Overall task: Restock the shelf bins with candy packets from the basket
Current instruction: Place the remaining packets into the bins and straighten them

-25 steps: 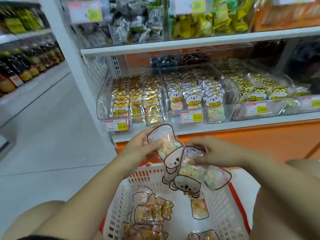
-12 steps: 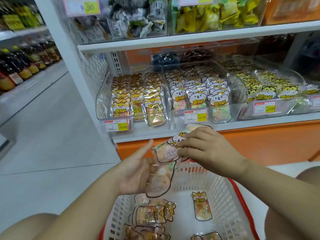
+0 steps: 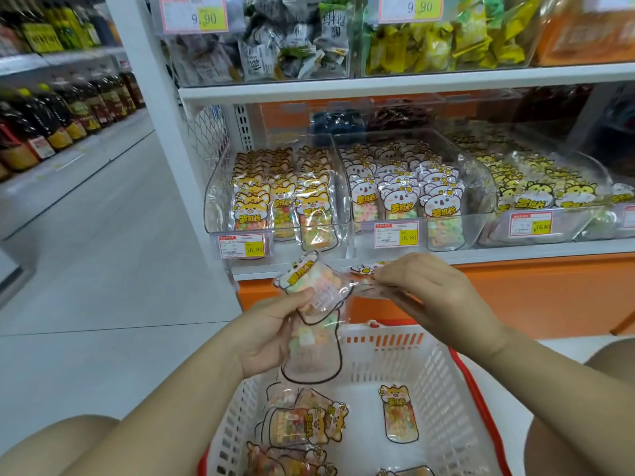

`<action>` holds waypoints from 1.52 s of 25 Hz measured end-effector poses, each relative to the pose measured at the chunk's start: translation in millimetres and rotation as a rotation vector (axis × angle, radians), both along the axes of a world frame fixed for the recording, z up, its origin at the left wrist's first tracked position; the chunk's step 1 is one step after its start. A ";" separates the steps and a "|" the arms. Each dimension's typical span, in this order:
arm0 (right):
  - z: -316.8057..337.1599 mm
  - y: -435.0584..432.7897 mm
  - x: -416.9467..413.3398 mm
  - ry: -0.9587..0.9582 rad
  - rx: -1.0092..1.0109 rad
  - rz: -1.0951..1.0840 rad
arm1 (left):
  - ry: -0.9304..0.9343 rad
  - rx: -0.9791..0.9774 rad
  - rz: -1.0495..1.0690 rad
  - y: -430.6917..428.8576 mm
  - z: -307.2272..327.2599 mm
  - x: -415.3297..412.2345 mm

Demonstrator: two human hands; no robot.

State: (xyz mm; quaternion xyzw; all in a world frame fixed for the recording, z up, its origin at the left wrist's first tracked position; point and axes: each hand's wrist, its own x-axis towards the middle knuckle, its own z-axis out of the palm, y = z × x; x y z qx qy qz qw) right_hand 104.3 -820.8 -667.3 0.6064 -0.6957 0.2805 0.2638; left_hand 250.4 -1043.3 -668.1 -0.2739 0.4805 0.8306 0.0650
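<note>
**Koala packets in hand, bin straight above**

At the bottom of the frame sat the basket point(image 3: 443, 372), with fox packets point(image 3: 400, 415) loose on its floor. Just above it my left hand point(image 3: 271, 334) gripped candy packets point(image 3: 316, 324), their long axis upright. My right hand point(image 3: 433, 293), nearer the shelf, pinched a single packet point(image 3: 367, 273) lying crosswise. The koala bin point(image 3: 482, 201) sat directly above at centre frame, and that was probably where they belonged.
</note>
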 end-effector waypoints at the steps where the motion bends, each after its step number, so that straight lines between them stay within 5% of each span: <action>1: 1.3 1.4 -0.8 -0.038 -0.022 -0.033 | 0.032 -0.023 0.029 -4.0 -0.9 -1.3; 4: 12.5 4.2 2.0 -0.320 -0.128 -0.201 | 0.095 -0.258 0.096 -8.0 -2.2 -2.5; 7: 22.4 9.5 -5.6 -0.773 -0.318 -0.360 | 0.069 -0.761 0.025 -4.3 -2.3 0.7; 10: 24.4 8.7 -9.2 -1.383 -0.384 -0.155 | 0.090 -1.024 -0.107 2.2 -5.2 1.9; 12: 20.5 3.3 -3.2 -1.619 -0.264 -0.042 | 0.125 -1.041 -0.159 5.6 -10.0 -1.1; 14: 14.0 -2.2 3.1 -1.696 -0.206 -0.035 | 0.132 -1.027 -0.183 7.7 -10.1 -2.6; 20: 0.4 -7.9 1.6 -1.868 -0.598 -0.311 | 0.089 -0.947 -0.109 9.5 -8.8 -2.2; 24: -12.8 -23.1 24.1 -2.034 -0.626 -0.266 | 0.106 -0.583 -0.033 20.5 -5.1 -0.2; 30: -21.0 -31.8 28.6 -1.963 -0.575 -0.407 | 0.015 -0.093 0.056 21.8 -1.8 -3.2; 34: -17.9 -32.3 30.6 -1.896 -0.488 -0.441 | 0.031 -0.170 0.059 23.4 -3.8 -2.7; 38: -10.7 -30.6 35.0 -2.026 -0.215 -0.295 | 0.064 -0.206 0.083 21.0 -4.2 -3.0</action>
